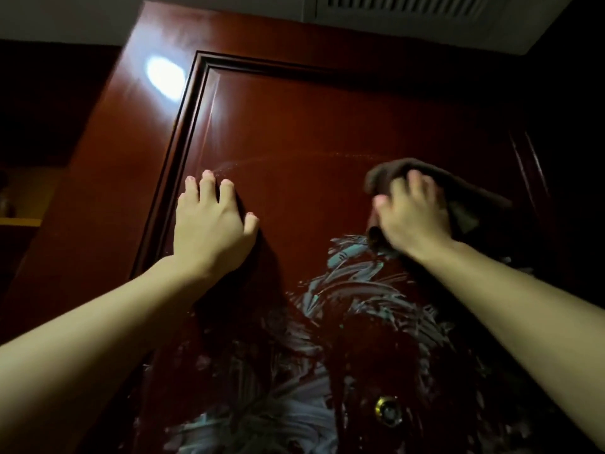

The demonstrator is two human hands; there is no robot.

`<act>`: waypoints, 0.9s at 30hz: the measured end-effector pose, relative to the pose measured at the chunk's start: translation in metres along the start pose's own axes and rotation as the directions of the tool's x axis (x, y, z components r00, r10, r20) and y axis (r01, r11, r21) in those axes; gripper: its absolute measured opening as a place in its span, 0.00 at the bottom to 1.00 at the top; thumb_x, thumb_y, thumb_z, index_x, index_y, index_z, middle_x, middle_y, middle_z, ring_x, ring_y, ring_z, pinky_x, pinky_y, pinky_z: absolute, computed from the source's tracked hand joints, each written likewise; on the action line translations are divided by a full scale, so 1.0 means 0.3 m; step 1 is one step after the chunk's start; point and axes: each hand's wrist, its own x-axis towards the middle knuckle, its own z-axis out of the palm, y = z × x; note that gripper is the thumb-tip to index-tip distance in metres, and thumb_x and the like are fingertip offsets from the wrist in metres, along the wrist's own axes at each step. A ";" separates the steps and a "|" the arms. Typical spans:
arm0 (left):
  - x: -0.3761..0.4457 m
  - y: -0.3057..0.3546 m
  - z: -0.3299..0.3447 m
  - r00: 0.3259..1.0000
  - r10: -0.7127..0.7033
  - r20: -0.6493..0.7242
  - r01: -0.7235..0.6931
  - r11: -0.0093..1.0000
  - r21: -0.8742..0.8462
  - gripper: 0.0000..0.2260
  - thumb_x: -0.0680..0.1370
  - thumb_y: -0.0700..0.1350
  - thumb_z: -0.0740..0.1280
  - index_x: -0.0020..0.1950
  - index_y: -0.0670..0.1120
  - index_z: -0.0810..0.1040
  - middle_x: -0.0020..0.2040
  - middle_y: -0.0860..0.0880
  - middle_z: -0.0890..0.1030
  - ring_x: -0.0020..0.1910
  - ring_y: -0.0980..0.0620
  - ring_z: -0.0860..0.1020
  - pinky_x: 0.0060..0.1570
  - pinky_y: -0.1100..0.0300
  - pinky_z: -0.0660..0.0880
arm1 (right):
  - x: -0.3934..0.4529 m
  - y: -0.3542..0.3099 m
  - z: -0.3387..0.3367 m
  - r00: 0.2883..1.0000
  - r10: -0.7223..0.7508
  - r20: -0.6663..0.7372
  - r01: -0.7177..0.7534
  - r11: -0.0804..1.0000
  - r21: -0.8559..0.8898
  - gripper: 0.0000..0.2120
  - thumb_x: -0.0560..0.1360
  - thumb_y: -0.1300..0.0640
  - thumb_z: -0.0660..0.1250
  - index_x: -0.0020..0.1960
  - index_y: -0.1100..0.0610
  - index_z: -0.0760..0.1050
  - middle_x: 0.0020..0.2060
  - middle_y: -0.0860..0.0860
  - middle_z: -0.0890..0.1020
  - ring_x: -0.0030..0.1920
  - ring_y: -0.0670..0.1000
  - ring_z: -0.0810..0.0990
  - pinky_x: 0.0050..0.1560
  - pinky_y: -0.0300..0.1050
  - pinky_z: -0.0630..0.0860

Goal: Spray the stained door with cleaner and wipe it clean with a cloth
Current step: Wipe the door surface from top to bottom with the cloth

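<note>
The dark red wooden door (294, 126) fills the view, seen from below. Whitish smeared streaks (347, 296) cover its lower middle panel, down toward a brass peephole (388, 411). My right hand (414, 214) presses a dark brown cloth (425, 173) against the panel just above the streaks, fingers spread over the cloth and blurred. My left hand (212, 221) lies flat on the door near the panel's left moulding, fingers slightly bent at the tips, holding nothing. A faint arc of fine droplets runs across the panel above both hands.
A raised moulding (186, 132) frames the panel on the left and top. A bright light reflection (165, 77) sits on the door's upper left. A white ceiling with a vent (409, 8) is above. Dim shelving (19, 221) stands at far left.
</note>
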 end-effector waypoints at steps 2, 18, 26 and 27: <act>0.004 0.012 -0.003 1.000 -0.029 -0.003 0.028 1.000 -0.013 0.28 0.77 0.54 0.60 0.71 0.38 0.63 0.75 0.34 0.57 0.74 0.33 0.54 0.72 0.43 0.54 | 0.003 -0.141 -0.002 0.960 -0.278 0.032 0.277 0.961 0.015 0.22 0.79 0.46 0.53 0.68 0.58 0.65 0.72 0.58 0.60 0.71 0.59 0.58 0.69 0.55 0.55; -0.023 0.065 0.027 0.980 0.199 0.016 -0.200 0.977 0.070 0.29 0.79 0.52 0.57 0.79 0.51 0.52 0.79 0.43 0.50 0.78 0.43 0.48 0.74 0.45 0.47 | 0.127 0.141 0.023 0.975 0.208 0.075 -0.214 0.972 0.094 0.28 0.81 0.42 0.47 0.76 0.55 0.54 0.76 0.57 0.50 0.76 0.57 0.46 0.74 0.57 0.41; -0.008 0.082 -0.003 0.981 0.183 0.058 -0.187 0.981 0.053 0.28 0.79 0.54 0.57 0.78 0.50 0.55 0.78 0.41 0.54 0.77 0.41 0.51 0.74 0.44 0.51 | -0.053 -0.133 0.014 0.993 -0.118 -0.010 0.118 0.992 0.035 0.25 0.79 0.44 0.53 0.71 0.56 0.62 0.73 0.56 0.60 0.73 0.58 0.55 0.71 0.58 0.52; -0.008 0.082 -0.004 0.982 0.180 0.057 -0.183 0.982 0.050 0.28 0.79 0.55 0.57 0.77 0.50 0.56 0.78 0.41 0.55 0.77 0.41 0.52 0.74 0.45 0.52 | -0.087 -0.203 0.015 0.967 -0.256 0.004 0.256 0.965 0.060 0.24 0.79 0.45 0.54 0.71 0.55 0.62 0.73 0.55 0.60 0.73 0.57 0.55 0.70 0.57 0.53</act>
